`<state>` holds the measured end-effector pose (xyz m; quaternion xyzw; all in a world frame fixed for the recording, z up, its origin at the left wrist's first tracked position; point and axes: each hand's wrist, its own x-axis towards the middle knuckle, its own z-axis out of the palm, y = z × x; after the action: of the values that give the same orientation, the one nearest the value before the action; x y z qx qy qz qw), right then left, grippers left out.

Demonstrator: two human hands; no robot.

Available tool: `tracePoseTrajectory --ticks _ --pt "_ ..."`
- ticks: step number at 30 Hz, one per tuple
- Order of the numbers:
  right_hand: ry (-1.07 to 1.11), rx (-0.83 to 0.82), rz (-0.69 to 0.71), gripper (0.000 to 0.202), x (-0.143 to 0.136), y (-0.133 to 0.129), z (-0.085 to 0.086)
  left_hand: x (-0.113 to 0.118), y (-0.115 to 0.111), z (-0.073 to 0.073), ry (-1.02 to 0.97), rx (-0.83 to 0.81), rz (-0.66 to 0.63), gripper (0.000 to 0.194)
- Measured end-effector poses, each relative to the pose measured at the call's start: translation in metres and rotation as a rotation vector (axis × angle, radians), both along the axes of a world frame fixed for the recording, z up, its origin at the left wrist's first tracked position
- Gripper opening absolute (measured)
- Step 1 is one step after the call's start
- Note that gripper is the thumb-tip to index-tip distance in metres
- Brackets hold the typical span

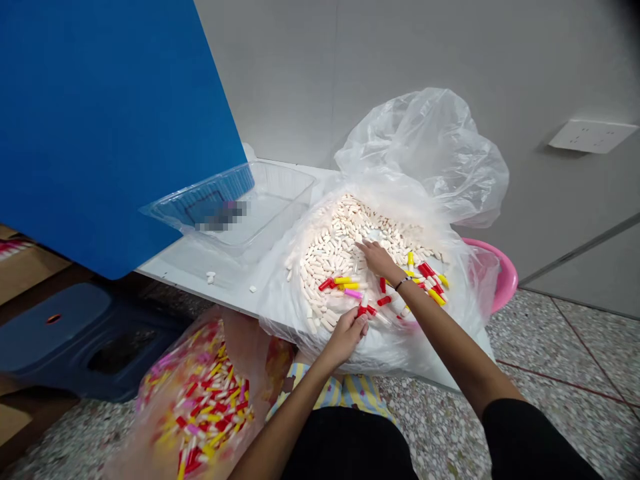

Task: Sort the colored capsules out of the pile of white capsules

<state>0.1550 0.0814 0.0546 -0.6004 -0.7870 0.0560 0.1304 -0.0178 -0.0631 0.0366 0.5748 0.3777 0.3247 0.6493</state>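
Observation:
My left hand is closed, its thumb and fingers pinching a small red-and-white tube upright at the near edge of a clear plastic bag. My right hand, with a dark beaded bracelet at the wrist, reaches into the heap of small white capsule-shaped pieces spread on the bag. Its fingers are stretched out, with the tips touching the pieces. Between and beside the hands lie several loose tubes with yellow, red and pink parts.
A clear plastic tray stands left on the white table, near a few stray white pieces. Below, a bag holds many coloured tubes beside a dark blue stool. A pink basin rim shows at right.

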Motion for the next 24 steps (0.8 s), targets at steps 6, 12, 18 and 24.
tracePoseTrajectory --ticks 6,12,18,24 --pt "0.088 -0.038 -0.078 0.028 -0.018 0.009 0.004 -0.011 0.002 0.004 0.124 0.193 0.111 0.032" --pt "0.689 -0.214 0.01 0.031 -0.003 -0.047 0.034 -0.037 0.018 0.01 0.19 0.25 0.183 0.034" --pt "0.99 -0.438 0.023 0.027 0.001 -0.109 0.052 -0.032 0.024 0.016 0.322 0.311 0.235 0.042" --pt "1.064 -0.314 -0.04 0.028 -0.012 -0.127 0.046 -0.025 0.017 0.024 0.634 0.413 0.291 0.042"
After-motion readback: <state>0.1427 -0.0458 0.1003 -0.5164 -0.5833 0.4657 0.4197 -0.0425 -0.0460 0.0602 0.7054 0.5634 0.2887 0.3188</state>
